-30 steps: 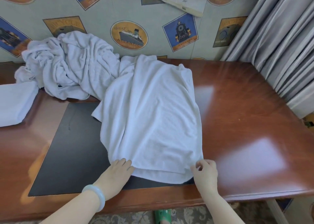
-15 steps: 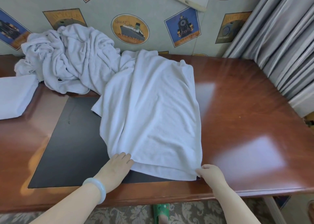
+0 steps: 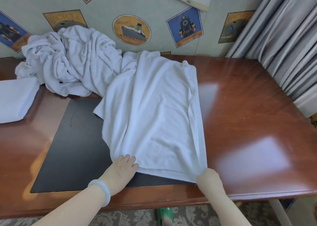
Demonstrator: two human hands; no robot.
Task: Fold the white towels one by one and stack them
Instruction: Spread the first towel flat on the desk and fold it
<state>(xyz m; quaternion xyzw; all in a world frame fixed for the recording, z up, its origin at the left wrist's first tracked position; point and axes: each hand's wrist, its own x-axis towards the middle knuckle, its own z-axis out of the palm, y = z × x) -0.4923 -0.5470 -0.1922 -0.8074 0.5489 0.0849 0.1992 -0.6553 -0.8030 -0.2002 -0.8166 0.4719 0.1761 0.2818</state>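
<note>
Though spread lengthwise, white towel (image 3: pixel 154 114) lies doubled, wrinkled.

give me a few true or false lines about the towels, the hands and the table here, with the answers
1. The spread towel lies partly on the black mat. True.
2. The bracelet is on the right wrist. False: it is on the left wrist.
3. A folded towel lies at the left of the table. True.
4. The crumpled pile sits at the table's near right corner. False: it is at the back left, by the wall.
5. The left hand and the right hand are both at the spread towel's near edge. True.
</note>
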